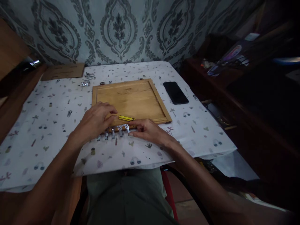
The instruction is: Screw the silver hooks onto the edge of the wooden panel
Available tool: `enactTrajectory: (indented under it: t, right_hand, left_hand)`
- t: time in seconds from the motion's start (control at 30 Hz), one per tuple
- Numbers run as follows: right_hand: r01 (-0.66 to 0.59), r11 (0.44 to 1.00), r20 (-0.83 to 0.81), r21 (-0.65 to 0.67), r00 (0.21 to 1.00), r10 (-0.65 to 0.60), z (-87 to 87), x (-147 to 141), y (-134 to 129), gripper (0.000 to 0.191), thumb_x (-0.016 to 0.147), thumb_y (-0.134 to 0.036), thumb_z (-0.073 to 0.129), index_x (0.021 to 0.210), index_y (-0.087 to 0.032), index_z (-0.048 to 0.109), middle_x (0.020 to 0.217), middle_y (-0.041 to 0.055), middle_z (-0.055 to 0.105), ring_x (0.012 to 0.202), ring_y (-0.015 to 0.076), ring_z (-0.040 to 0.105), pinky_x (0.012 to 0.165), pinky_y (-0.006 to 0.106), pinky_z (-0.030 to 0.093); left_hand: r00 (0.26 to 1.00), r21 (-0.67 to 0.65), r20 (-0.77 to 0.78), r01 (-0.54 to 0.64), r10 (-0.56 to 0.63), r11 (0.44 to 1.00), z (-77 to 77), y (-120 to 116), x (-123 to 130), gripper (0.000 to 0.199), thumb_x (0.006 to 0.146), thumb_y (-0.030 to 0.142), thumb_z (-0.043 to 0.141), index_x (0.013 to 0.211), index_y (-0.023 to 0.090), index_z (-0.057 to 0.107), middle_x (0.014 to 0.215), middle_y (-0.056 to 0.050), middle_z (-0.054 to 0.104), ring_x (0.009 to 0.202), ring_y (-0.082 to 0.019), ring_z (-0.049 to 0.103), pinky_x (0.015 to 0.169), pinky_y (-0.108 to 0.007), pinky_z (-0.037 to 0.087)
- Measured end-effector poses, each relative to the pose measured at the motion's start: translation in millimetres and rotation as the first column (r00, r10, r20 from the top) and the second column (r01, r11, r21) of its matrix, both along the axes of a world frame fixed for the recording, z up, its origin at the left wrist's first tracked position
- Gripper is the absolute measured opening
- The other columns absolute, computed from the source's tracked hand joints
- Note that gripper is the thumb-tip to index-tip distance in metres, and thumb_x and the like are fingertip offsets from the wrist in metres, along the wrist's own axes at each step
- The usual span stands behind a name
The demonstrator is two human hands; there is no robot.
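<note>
A framed wooden panel (131, 97) lies flat on the table. Along its near edge stands a row of several small shiny metal pieces (113, 133) that look like cabinet hinges. My right hand (150, 132) has its thumb and index finger closed about the rightmost metal hinge (127, 128). My left hand (97, 120) rests over the panel's near left corner, fingers bent and the thumb apart from them, with nothing seen between. A yellow, dark-edged pencil-like stick (126, 118) lies on the panel between both hands.
To the right of the panel is a black phone (176, 92). A brown cardboard piece (63, 71) and more metal hinges (85, 83) sit at the back left. The patterned tablecloth (53, 125) hangs over the front edge. A bottle (232, 54) stands on dark furniture at right.
</note>
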State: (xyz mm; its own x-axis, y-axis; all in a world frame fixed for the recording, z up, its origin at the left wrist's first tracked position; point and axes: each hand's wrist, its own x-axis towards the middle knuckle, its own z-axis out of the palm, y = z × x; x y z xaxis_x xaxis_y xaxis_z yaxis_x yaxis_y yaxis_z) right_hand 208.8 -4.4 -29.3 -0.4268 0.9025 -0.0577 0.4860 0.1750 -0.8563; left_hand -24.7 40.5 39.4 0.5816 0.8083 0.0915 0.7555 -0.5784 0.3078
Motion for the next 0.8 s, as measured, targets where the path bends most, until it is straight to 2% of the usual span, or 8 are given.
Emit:
enactTrajectory:
  t: [0.17,0.33,0.6,0.8]
  right_hand:
    - [0.002,1.000,0.007,-0.014,1.000,-0.002,2.6,0,-1,0.044,0.087,-0.026,0.075,0.129,-0.014,0.070,0.060,-0.0080,0.047,0.055,0.0088,0.040,0.056,0.025,0.030]
    - [-0.006,0.999,0.011,-0.038,1.000,0.006,6.1,1,0,0.046,0.087,-0.025,0.075,0.131,-0.014,0.069,0.059,-0.0086,0.046,0.054,0.0084,0.039,0.055,0.024,0.030]
    - [-0.019,0.997,-0.002,-0.074,1.000,0.019,5.3,2,1,0.047,0.087,-0.025,0.074,0.132,-0.015,0.069,0.058,-0.0078,0.045,0.055,0.0093,0.039,0.055,0.026,0.028]
    - [-0.019,0.998,-0.009,-0.067,1.000,0.018,5.6,2,1,0.047,0.087,-0.026,0.074,0.132,-0.014,0.069,0.059,-0.0080,0.046,0.056,0.0093,0.040,0.056,0.026,0.030]
  left_hand:
    - [0.991,-0.051,-0.127,0.039,-0.046,0.998,-11.3,16,8,0.023,0.095,0.024,0.050,0.101,0.017,0.071,0.103,-0.009,0.070,0.102,-0.028,0.062,0.087,-0.039,0.046]
    - [0.988,-0.085,-0.141,0.045,-0.057,0.995,-18.7,19,11,0.022,0.091,0.021,0.050,0.098,0.018,0.071,0.100,-0.008,0.071,0.098,-0.027,0.063,0.080,-0.035,0.046]
    - [0.998,-0.079,-0.054,0.029,-0.034,0.996,-11.7,9,4,0.030,0.098,0.032,0.044,0.106,0.017,0.068,0.104,-0.009,0.069,0.096,-0.026,0.063,0.084,-0.038,0.048]
    - [0.995,-0.084,0.073,0.074,-0.068,0.994,-15.1,4,-3,0.030,0.098,0.032,0.044,0.105,0.016,0.069,0.101,-0.008,0.069,0.096,-0.025,0.064,0.087,-0.038,0.048]
